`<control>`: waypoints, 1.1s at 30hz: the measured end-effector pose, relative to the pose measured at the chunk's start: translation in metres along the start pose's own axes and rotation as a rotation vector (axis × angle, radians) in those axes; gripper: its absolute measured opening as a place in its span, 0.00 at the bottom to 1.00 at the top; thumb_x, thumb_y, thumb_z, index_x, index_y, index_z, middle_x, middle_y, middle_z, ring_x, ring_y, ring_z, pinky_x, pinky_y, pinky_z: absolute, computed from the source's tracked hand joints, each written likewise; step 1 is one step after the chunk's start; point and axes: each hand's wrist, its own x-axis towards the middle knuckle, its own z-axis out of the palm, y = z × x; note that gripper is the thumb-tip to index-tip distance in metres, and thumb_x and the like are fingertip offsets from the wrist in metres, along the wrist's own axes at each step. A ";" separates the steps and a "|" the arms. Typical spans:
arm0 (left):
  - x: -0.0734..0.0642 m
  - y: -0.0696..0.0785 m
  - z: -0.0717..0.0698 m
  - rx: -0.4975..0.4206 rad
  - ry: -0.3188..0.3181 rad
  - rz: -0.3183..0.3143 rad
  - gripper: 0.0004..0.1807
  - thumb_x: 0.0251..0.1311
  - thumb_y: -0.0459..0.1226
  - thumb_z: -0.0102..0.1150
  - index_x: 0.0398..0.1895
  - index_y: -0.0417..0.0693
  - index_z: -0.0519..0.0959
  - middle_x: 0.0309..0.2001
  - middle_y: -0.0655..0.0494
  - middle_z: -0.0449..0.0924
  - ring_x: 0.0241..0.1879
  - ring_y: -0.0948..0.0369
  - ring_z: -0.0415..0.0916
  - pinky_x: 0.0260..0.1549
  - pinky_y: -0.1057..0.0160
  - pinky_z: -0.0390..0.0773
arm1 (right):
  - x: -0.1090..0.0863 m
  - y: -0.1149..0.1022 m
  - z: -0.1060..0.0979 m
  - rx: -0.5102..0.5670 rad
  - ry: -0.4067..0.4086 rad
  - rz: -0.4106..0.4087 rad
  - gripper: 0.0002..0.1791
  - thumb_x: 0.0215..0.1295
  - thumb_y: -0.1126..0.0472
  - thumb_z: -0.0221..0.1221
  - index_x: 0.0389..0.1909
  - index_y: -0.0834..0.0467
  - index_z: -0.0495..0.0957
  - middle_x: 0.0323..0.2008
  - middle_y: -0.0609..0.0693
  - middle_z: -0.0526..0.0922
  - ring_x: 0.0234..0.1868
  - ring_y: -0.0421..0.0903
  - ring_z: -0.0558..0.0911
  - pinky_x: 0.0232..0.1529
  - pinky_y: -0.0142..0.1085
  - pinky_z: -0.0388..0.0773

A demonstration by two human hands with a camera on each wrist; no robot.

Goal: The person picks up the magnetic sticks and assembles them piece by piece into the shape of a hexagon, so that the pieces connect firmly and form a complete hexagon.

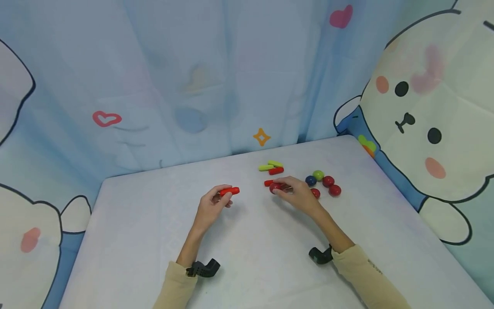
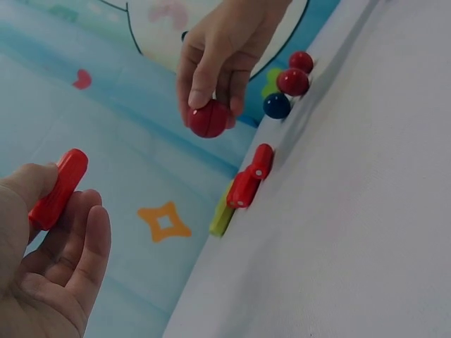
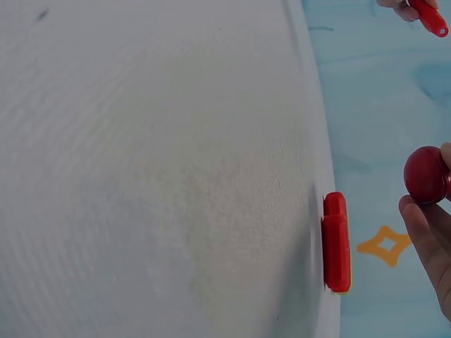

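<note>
In the head view, my left hand (image 1: 210, 207) pinches a short red rod (image 1: 230, 191) between thumb and fingers above the table. A small hole shows in the rod's end in the right wrist view. My right hand (image 1: 299, 195) holds a dark red ball (image 1: 275, 187) by its fingertips, to the right of the left hand. A dark line runs over this ball (image 2: 208, 119) in the left wrist view. The rod and ball are held apart. Just behind the right hand lies another red rod (image 1: 268, 183), partly hidden by it.
Further back lie two green rods (image 1: 266, 168) and a red rod (image 1: 276, 171). Right of the right hand are a blue ball (image 1: 310, 180), a green ball (image 1: 318, 175) and red balls (image 1: 334, 190). The white table (image 1: 154, 240) ends at a blue curtain (image 1: 185, 86).
</note>
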 end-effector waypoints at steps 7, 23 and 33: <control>-0.001 -0.003 -0.004 -0.002 0.003 -0.001 0.19 0.67 0.35 0.57 0.57 0.34 0.74 0.41 0.35 0.81 0.38 0.36 0.79 0.41 0.72 0.80 | 0.002 -0.004 0.005 0.063 -0.001 -0.025 0.21 0.62 0.57 0.65 0.55 0.57 0.79 0.50 0.54 0.84 0.47 0.48 0.84 0.48 0.42 0.82; 0.008 -0.036 -0.002 0.005 0.020 0.008 0.17 0.66 0.42 0.59 0.55 0.48 0.77 0.41 0.31 0.81 0.35 0.45 0.81 0.40 0.70 0.80 | 0.006 -0.011 0.013 0.130 0.038 -0.057 0.20 0.62 0.56 0.64 0.55 0.56 0.79 0.50 0.54 0.84 0.45 0.48 0.84 0.46 0.32 0.82; 0.006 -0.030 0.000 0.023 0.019 -0.022 0.16 0.66 0.37 0.57 0.55 0.43 0.77 0.40 0.31 0.80 0.34 0.47 0.81 0.38 0.72 0.78 | 0.005 -0.014 0.017 0.150 0.029 -0.068 0.21 0.63 0.54 0.64 0.56 0.57 0.78 0.51 0.54 0.83 0.45 0.47 0.84 0.45 0.27 0.81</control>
